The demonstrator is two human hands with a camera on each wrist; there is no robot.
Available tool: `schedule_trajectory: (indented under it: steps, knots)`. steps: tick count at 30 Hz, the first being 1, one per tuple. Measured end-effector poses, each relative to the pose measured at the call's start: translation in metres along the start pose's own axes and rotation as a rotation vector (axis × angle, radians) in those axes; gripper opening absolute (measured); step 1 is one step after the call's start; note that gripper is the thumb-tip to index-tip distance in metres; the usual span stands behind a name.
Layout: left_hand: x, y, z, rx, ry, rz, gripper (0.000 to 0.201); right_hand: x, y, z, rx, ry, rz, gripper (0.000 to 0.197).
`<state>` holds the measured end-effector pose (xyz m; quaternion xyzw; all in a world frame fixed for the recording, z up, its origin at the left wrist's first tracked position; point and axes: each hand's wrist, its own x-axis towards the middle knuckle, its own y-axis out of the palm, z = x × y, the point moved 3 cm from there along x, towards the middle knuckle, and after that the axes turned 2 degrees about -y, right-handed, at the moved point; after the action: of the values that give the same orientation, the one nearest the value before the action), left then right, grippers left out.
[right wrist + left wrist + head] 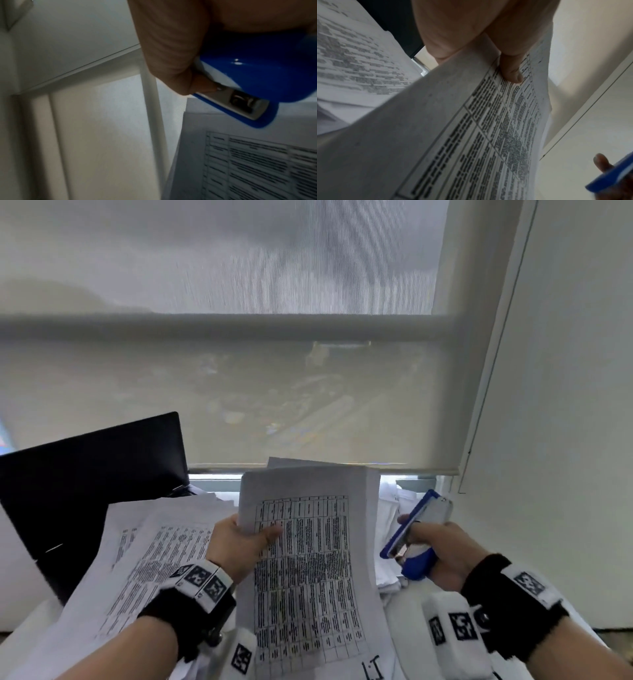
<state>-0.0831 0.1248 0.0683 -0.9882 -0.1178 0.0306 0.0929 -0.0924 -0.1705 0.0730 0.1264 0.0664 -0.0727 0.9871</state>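
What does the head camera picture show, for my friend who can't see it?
A left hand holds up a stack of printed sheets while the right hand grips a blue stapler beside it. More papers and a black laptop sit to the left, below a window blind.

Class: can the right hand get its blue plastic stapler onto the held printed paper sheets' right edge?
Probably yes: the right hand holds the blue plastic stapler beside the white printed sheets gripped by the left hand, nothing between.
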Motion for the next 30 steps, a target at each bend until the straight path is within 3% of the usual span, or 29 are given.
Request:
schedule_trajectory:
  steps: [5,8,13,17,19,22,26,30]
  knots:
    - [-0.021,-0.012,-0.02,-0.12,0.021,0.026,0.039,-0.049,0.024,0.022,-0.477,-0.121,0.25,0.045]
    - [-0.033,-0.011,-0.033,-0.162,0.058,0.056,0.048,-0.069,0.037,0.03,-0.611,-0.162,0.333,0.046]
    - [-0.057,0.002,-0.077,-0.261,0.243,0.012,0.018,-0.088,0.037,0.063,-0.569,-0.421,0.092,0.027]
    - [-0.082,0.032,-0.107,-0.254,0.421,-0.049,0.015,-0.107,0.03,0.07,-0.487,-0.545,-0.01,0.022]
    - [-0.089,0.054,-0.1,-0.168,0.404,0.03,0.027,-0.116,0.023,0.055,-0.493,-0.485,-0.019,0.016]
    - [-0.093,0.074,-0.079,-0.038,0.298,0.187,0.04,-0.115,0.004,0.028,-0.603,-0.359,-0.096,0.031]
    - [-0.091,0.072,-0.069,-0.135,0.273,0.14,0.011,-0.115,-0.013,0.018,-0.535,-0.328,-0.122,0.024]
    - [-0.093,0.071,-0.083,-0.273,0.361,0.064,0.018,-0.12,-0.012,0.031,-0.467,-0.504,-0.126,0.028]
